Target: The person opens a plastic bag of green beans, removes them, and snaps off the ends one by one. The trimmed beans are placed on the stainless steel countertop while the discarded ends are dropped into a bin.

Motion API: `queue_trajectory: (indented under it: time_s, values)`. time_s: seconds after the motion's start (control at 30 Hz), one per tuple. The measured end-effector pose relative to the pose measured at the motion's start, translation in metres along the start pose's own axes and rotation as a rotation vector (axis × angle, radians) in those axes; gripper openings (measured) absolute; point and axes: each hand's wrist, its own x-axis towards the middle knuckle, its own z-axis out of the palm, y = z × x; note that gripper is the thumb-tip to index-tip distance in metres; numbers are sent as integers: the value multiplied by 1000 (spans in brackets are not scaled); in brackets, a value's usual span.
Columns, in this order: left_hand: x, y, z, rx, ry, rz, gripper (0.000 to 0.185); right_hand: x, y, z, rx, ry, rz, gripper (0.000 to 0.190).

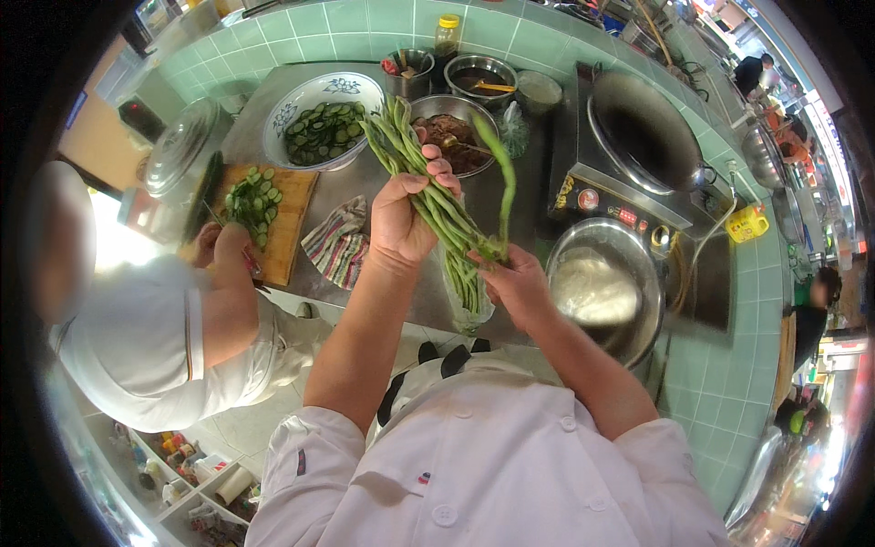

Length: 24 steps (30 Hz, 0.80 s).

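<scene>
My left hand [413, 205] is closed around a bundle of long green beans [444, 212], held up above the steel worktop. At the lower end of the bundle, my right hand [509, 280] pinches bean ends between thumb and fingers. One bean [506, 171] stands away from the bundle and curves upward from the right hand. Below lies a clear plastic bag [472, 318] with more long beans. Behind the bundle is a steel bowl of brown food [454, 137] with a spoon in it, partly hidden by the left hand.
A co-worker [157, 328] at left cuts cucumber on a wooden board [294, 225]. A patterned bowl of cucumber slices [325, 130], a striped cloth [338, 243], a wok [642, 130] on a cooker and a large steel basin [605, 287] surround the hands. Green tiled walls edge the worktop.
</scene>
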Motion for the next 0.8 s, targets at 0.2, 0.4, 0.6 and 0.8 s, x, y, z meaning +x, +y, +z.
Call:
queue_trajectory:
  time_s: [0.2, 0.4, 0.6, 0.8]
  values:
    - [1, 15, 0, 152, 139, 137, 47, -5, -28, -16, 93, -11, 39, 27]
    - [3, 26, -5, 265, 257, 244, 34, -9, -63, -29, 59, -117, 72, 32]
    - [0, 32, -6, 202, 228, 121, 29, -8, -82, -32, 77, -170, 146, 30]
    - [-3, 22, 3, 333, 264, 156, 20, -6, -83, -37, 101, -111, 152, 29]
